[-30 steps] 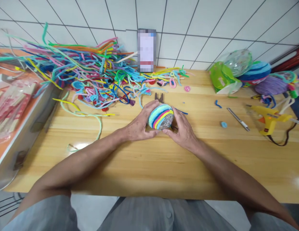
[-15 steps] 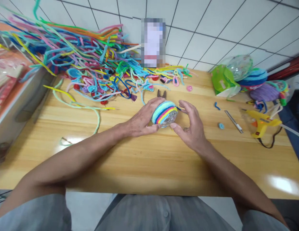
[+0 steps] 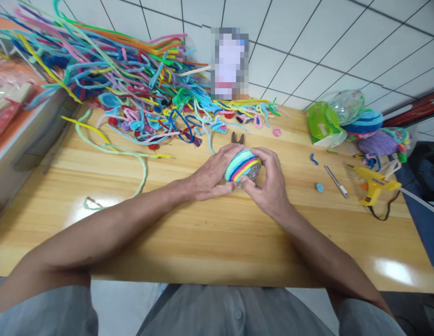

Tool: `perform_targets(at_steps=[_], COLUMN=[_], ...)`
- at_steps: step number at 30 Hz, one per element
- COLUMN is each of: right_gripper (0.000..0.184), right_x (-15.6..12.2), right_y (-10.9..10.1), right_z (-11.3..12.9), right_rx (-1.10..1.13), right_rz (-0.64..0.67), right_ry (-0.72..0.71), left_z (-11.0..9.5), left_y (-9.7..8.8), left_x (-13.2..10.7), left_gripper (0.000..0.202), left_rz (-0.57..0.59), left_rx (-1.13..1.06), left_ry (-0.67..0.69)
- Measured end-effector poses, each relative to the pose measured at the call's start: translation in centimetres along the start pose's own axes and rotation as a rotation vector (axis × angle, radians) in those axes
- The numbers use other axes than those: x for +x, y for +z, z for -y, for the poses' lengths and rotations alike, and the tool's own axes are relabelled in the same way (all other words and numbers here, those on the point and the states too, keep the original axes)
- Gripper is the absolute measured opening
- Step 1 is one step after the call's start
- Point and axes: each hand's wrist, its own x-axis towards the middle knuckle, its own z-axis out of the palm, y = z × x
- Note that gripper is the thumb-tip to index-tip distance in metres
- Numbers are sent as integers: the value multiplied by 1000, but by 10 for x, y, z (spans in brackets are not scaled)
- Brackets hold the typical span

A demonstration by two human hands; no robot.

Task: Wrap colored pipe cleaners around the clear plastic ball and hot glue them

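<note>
- Your left hand (image 3: 213, 175) grips the striped round piece (image 3: 242, 164) from its left side, fingers over the far side and thumb along the near side.
- Your right hand (image 3: 271, 182) closes on the same piece from the right, fingertips at its far side, thumb pressed to its near side.
- You hold that piece over the middle of the table (image 3: 203, 242), well in from the near edge; whether it touches the wood you cannot tell.
- Its bands run light green, blue, pink and yellow, and a silvery part shows bare on its right.
- Just beyond it, toward the table's far edge, dark plier jaws point away from you.
- Fuzzy coloured stems (image 3: 133, 79) heap over the far left corner, some reaching along the far edge.
- Toward the right edge lie a small blue coil (image 3: 319, 187), a slim cutter (image 3: 336, 181) and a yellow glue gun (image 3: 375, 185).
- Near the far right corner sits a green packet (image 3: 322, 122).
</note>
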Motion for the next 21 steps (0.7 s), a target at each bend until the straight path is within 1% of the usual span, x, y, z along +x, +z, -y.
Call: perform_targets(at_steps=[2, 6, 8, 12, 14, 16, 17, 19, 21], right_gripper=[60, 59, 58, 61, 65, 65, 64, 60, 57], right_x=[0, 0, 0, 2, 0, -9, -17, -41, -70], right_y=[2, 7, 7, 1, -9, -23, -33, -56, -82], right_z=[0, 1, 3, 4, -4, -23, -37, -74, -116], right_rx=[21, 50, 48, 141, 220, 258, 252, 229, 165], right_rz=[-13, -38, -36, 30, 47, 1, -42, -142, -283], right_ry=[3, 1, 18, 116, 200, 285, 325, 410, 525], left_z=[0, 1, 2, 1, 1, 0, 0, -1, -2], left_y=[0, 0, 0, -2, -4, -6, -7, -8, -8], left_x=[0, 0, -1, -5, -6, -5, -5, -4, -3], left_gripper=[90, 95, 95, 95, 94, 94, 93, 91, 88], left_rz=[8, 0, -9, -12, 4, 13, 11, -1, -15], left_rx=[3, 40, 32, 6, -13, -22, -17, -2, 7], left_ry=[0, 42, 37, -50, -60, -92, -106, -130, -151])
